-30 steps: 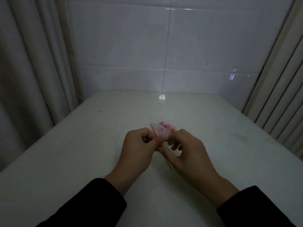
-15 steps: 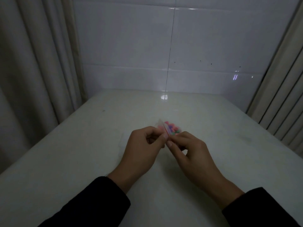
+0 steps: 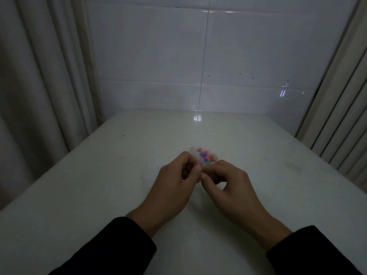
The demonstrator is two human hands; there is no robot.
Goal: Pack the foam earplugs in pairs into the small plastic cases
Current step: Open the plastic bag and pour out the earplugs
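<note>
Nearest, dark sleeves [image 3: 111,249] led to the left hand [image 3: 172,187] and right hand [image 3: 228,187], fingertips meeting to pinch a clear bag [image 3: 195,158] of coloured earplugs [image 3: 206,157] above the table [image 3: 79,185]; faint clear shapes [image 3: 149,171] beside, possibly cases.

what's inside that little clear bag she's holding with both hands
The clear bag holds colourful foam earplugs: pink, purple and green show. The left hand and right hand cover its near end, so a count is impossible.

bare hands [image 3: 172,187], long black sleeves [image 3: 111,249]
</note>
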